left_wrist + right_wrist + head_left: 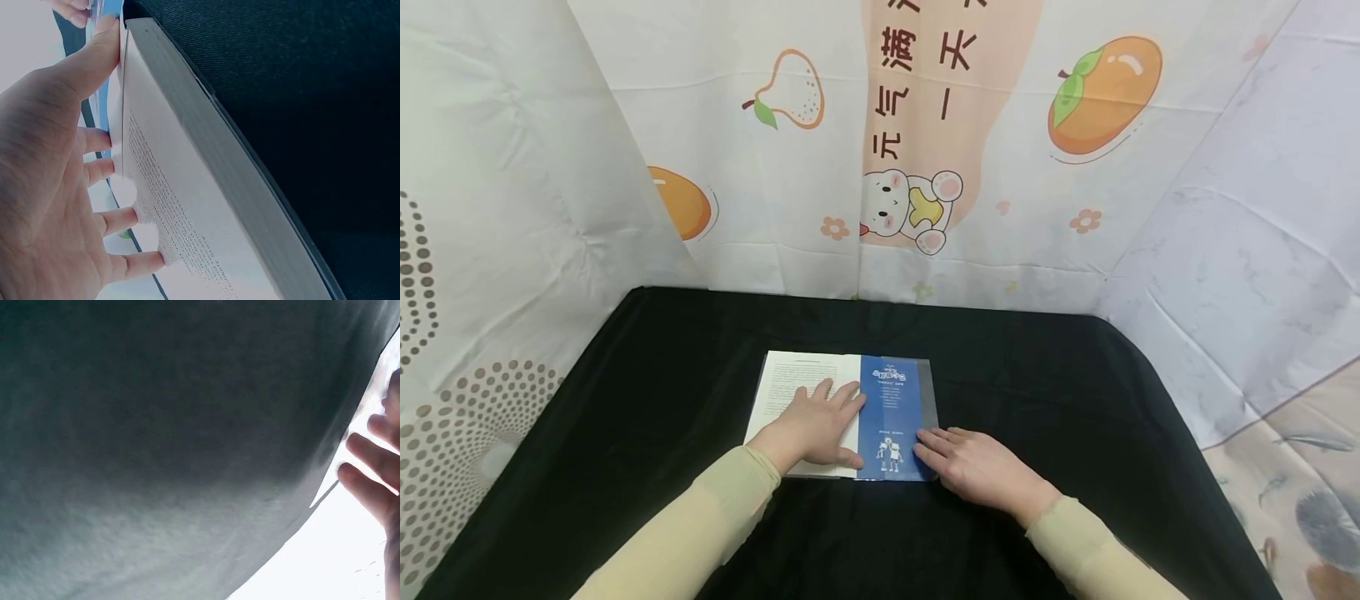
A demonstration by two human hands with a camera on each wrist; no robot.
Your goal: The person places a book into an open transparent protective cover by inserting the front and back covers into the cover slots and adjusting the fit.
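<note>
A thick book (784, 385) lies open on the black cloth, a printed white page on the left. To its right is a blue cover flap (889, 417) with white lettering and two small drawn figures. A clear plastic strip (928, 392) runs along the flap's right edge. My left hand (822, 427) rests on the page with fingers spread, thumb and fingertips along the fold beside the flap. The left wrist view shows the page block (194, 131) under it. My right hand (977, 467) lies at the flap's lower right edge, its straight fingertips touching the blue surface.
Black cloth (700, 358) covers the table around the book. A white curtain (1000, 242) with printed fruit and a cartoon animal hangs behind the table's far edge. More curtains hang at the left (512, 208) and right (1262, 250).
</note>
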